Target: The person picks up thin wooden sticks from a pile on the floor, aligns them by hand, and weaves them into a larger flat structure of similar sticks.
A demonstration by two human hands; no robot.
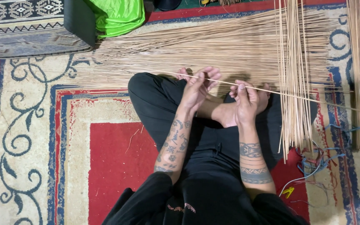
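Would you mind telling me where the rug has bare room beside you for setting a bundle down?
The red rug centre left of your left knee is free, as is the cream scrolled border beyond it. Ahead, the fanned stick pile crowds the floor; on the right, upright sticks and loose strings do.

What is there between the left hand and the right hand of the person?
In the head view, one thin stick spans the gap between the left hand and the right hand; beneath it lie the person's bare feet.

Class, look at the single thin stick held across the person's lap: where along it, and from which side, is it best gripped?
Probably the bare middle of the stick, pinched from above. It lies almost level, the left hand and right hand hold it there, and both long ends run unsupported.
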